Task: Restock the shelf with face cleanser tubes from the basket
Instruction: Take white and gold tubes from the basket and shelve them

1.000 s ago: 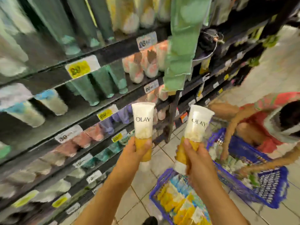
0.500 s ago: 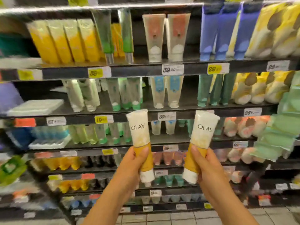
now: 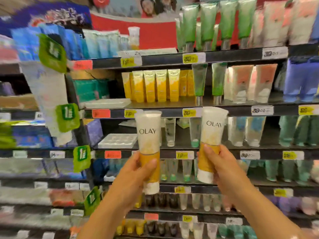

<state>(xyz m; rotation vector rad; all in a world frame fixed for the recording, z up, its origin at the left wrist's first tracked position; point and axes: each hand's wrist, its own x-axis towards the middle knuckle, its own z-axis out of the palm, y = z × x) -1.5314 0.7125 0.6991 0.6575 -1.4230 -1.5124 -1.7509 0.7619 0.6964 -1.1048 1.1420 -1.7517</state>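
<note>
left hand [image 3: 138, 171]: we grip the left Olay tube [image 3: 149, 149] round its orange lower half, fingers and thumb wrapped, cap end down.
left Olay tube: upright, held out in front of the shelf edge below the yellow row, touching no shelf.
right hand [image 3: 219, 163]: we grip the right Olay tube [image 3: 211, 140] the same way, low on its orange part, thumb across the front.
right Olay tube: tilted slightly, top near the price rail [image 3: 172, 112] of the shelf above, apart from the left tube.
target guess: the yellow tube row [image 3: 153, 86] on the shelf above our hands looks like the matching product; blur stops us reading its labels.
basket: not in view.
risk 1: we hold both tubes low, so the tops could knock the price rail or tip standing tubes as we reach in.
risk 2: both hands are full, so nothing is free to steady the row; one bumped tube could topple its neighbours.
risk 3: wrong slot, since labels are smeared.
shelf unit [image 3: 224, 59]: dark metal tiers, yellow and white price tags along the front edges, green tubes [image 3: 200, 81] right of the yellow ones.
room: shop aisle, green hanging tags [image 3: 68, 116] at the left upright, red poster [image 3: 155, 30] at the top; left side heavily blurred.
</note>
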